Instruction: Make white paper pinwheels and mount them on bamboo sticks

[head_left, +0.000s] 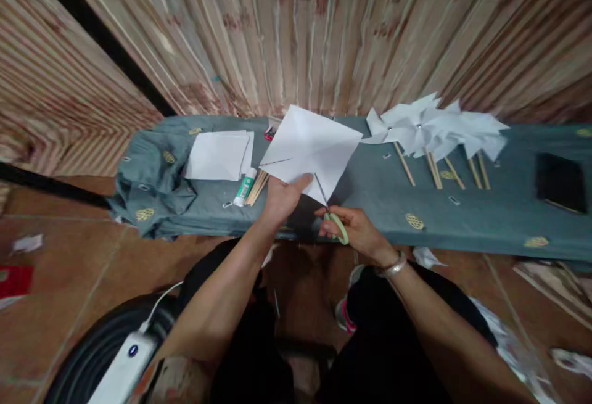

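"Where does the paper sit from your end of the link?"

"On my feed, the white square sheet of paper (319, 142) is held out over the long surface draped in grey-green patterned cloth (379, 206). The left hand (282, 200) grasps it by the near left edge, thumb pressed on top; the fingers underneath are hidden from me. A thin dark slit runs inward from the sheet's left corner."

"And the right hand?"

"I see the right hand (354, 228) closed around the scissors with pale green handles and dark blades (341, 229). It sits just beside the sheet's near corner, and a blade crosses the paper there."

"Any lettering you can make out?"

"The white-and-green capped tube (245, 187) lies to the left of the left hand, next to the thin pale wooden sticks (258, 188). Its label is printed, but too small and blurred for me to read. The striped brown curtain (305, 34) carries reddish marks that I can't resolve. On the white plastic block with a cable (124, 364), low on my left, I get a dark oval mark. Off to the right lie white paper pinwheels on wooden sticks (420, 125)."
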Available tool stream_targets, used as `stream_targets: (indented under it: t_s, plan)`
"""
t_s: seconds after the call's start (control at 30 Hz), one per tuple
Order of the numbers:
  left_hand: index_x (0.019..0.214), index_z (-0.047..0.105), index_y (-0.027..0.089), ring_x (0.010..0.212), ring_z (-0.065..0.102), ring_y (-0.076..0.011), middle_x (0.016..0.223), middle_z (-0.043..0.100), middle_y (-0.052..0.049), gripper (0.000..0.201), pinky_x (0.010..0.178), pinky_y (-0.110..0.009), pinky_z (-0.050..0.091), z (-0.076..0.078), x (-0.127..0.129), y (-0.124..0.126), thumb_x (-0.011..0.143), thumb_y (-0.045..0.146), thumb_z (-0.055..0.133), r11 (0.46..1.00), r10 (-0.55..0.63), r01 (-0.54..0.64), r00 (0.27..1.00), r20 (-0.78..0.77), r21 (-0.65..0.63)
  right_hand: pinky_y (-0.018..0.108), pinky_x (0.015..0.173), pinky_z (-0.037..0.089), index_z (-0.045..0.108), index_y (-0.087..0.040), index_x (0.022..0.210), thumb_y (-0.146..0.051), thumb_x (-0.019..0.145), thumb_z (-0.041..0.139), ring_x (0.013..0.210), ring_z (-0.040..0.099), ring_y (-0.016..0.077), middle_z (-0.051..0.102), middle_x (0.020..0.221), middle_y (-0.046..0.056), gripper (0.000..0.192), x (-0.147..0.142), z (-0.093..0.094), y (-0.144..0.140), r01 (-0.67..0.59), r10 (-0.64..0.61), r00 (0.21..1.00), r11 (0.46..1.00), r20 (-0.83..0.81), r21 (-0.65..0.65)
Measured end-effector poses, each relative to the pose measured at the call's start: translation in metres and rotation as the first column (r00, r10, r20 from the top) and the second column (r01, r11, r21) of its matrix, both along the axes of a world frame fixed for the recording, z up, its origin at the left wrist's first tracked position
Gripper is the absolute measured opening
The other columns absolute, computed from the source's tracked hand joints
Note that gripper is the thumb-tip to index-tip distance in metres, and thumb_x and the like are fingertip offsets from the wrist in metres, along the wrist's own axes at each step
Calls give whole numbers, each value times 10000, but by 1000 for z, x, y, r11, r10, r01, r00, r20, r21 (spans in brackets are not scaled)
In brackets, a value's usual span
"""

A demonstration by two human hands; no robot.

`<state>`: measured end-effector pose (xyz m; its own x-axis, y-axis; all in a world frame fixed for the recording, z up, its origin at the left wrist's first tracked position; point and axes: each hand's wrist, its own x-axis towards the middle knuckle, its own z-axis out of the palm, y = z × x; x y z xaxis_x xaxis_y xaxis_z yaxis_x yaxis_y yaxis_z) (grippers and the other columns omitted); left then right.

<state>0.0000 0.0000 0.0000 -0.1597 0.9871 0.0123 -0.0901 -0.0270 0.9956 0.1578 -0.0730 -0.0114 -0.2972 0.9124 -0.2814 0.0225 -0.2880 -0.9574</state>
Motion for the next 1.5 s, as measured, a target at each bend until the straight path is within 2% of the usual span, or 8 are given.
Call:
stream_targets:
  t_s: [0.17, 0.53, 0.97, 1.5]
  plan:
    - [1117, 635, 115, 933, 679, -245, 1002, 734, -106, 547, 910, -385, 522, 0, -1, -3, 602, 250, 762, 1000, -7, 6, 1000, 3, 23, 218, 517, 417, 697, -159, 936, -517, 650, 792, 559, 542, 94, 651, 650, -1, 467, -2, -2, 1, -5, 5, 1000, 1000, 21, 26]
    - [1060, 647, 130, 880, 690, -234, 941, 749, -90, 493, 864, -362, 538, -5, 0, -2, 594, 246, 759, 997, -48, 48, 999, -5, 55, 219, 514, 415, 696, -151, 916, -535, 635, 794, 545, 535, 91, 649, 626, -3, 486, -2, -1, 2, 13, -13, 999, 1000, 37, 19]
    - [902, 679, 124, 861, 681, -225, 901, 743, -89, 359, 847, -357, 541, -6, 1, -4, 580, 265, 755, 998, -63, 64, 997, -35, 17, 221, 526, 418, 701, -150, 867, -507, 625, 806, 564, 542, 96, 659, 633, 4, 444, -1, -1, 2, 21, -22, 999, 1000, 47, 20]
    - [902, 663, 136, 836, 669, -220, 891, 738, -85, 376, 828, -358, 530, -8, 2, -7, 564, 274, 755, 997, -78, 78, 996, -33, 3, 225, 531, 425, 701, -149, 804, -513, 635, 802, 558, 541, 97, 666, 624, 11, 414, 0, -3, 4, 10, -13, 998, 999, 61, 44]
